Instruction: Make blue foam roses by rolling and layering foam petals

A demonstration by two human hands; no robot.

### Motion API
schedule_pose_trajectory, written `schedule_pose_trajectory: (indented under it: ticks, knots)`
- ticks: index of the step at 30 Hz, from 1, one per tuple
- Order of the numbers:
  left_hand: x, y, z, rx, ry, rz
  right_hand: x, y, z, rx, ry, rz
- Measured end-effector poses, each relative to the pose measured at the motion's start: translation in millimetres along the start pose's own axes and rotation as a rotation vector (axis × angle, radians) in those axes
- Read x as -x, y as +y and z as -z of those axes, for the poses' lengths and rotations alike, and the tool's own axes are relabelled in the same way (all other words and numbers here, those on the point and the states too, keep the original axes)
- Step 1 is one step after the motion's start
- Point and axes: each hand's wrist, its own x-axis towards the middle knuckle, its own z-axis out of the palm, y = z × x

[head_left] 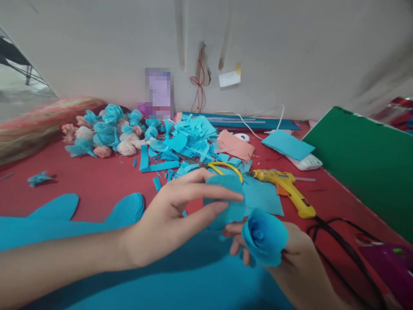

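My left hand (167,219) pinches a rounded blue paper petal (235,210) between thumb and fingers. Close beside it on the right, my right hand (301,254) holds a blue paper rose (264,239), its layered opening facing me. Several right fingertips show behind the rose, near the petal's lower edge; the rose's base is hidden. Just beyond the petal lie scissors (226,165) with yellow handles, blades among blue scraps. A yellow glue gun (295,193) rests to the right, its black cord trailing toward me.
Finished blue and pink paper roses (105,133) are heaped at the back left, beside blue paper cuttings (193,133). Pink paper pieces (237,145) lie behind the scissors. A green board (364,168) leans on the right. Blue paper (155,280) covers the near edge.
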Motion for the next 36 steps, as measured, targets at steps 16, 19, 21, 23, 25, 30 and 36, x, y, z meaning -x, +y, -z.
schedule_pose_trajectory:
  ticks: [16, 19, 21, 23, 25, 30, 36]
  knots:
    - [-3.8, 14.2, -5.2, 0.592, -0.026, 0.432, 0.9, -7.4, -5.7, -0.025, -0.063, -0.159]
    - [-0.2, 15.7, -4.8, 0.662, -0.096, 0.469, -0.6, -9.8, -6.3, -0.022, -0.050, -0.158]
    - [1.2, 16.2, -4.4, 0.675, -0.115, 0.473, -1.5, -11.0, -7.0, -0.018, -0.052, -0.162]
    - [1.9, 15.7, -4.2, 0.663, -0.113, 0.458, -2.2, -11.0, -7.5, -0.011, -0.058, -0.168]
    - [2.1, 14.6, -4.2, 0.650, -0.115, 0.438, -2.6, -10.4, -7.4, -0.005, -0.062, -0.172]
    - [1.7, 13.8, -4.8, 0.652, -0.136, 0.408, -2.7, -9.5, -6.4, -0.024, -0.047, -0.183]
    - [-1.4, 13.6, -5.4, 0.659, -0.131, 0.396, 0.9, -9.2, -8.6, -0.037, -0.021, -0.191]
